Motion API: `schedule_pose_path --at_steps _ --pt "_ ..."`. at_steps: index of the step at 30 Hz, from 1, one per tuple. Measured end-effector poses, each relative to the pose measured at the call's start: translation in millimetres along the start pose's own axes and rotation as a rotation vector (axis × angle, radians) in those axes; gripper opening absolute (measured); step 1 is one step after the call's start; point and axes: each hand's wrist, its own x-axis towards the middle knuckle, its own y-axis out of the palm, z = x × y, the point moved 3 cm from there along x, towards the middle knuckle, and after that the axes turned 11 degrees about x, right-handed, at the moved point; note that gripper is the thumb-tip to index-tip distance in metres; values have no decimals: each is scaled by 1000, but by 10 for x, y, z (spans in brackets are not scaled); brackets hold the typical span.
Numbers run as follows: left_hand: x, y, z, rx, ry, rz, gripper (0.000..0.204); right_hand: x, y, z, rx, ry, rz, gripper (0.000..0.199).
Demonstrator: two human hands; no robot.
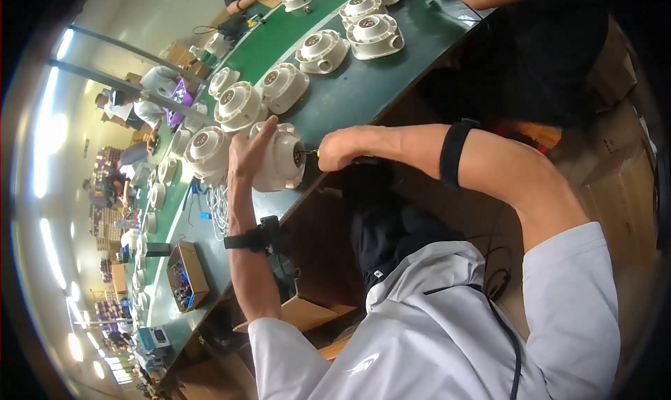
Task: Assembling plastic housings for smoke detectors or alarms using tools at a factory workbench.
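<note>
My left hand point(248, 152) grips a cream-white round plastic housing point(281, 159), tipped on its side at the near edge of the green conveyor belt point(349, 92). My right hand point(342, 150) is closed around a screwdriver point(313, 154) with a yellow and black grip; its tip meets the middle of the housing's face. A black band sits on each forearm. Most of the screwdriver is hidden inside my fist.
A row of the same white housings point(321, 50) runs along the belt, one point(207, 152) right behind my left hand. A cardboard box of small parts point(187, 275) stands on the belt. White cables point(218, 208) lie nearby. Other people point(559, 43) work along the line.
</note>
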Motion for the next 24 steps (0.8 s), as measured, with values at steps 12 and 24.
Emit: schedule_pose_path --at_steps 12,24 --pt "-4 22 723 -445 -216 -118 76 -477 -166 -415 -150 98 -664 46" --pt "-218 104 455 -618 -264 -104 69 0 -117 160 -680 63 -924 40"
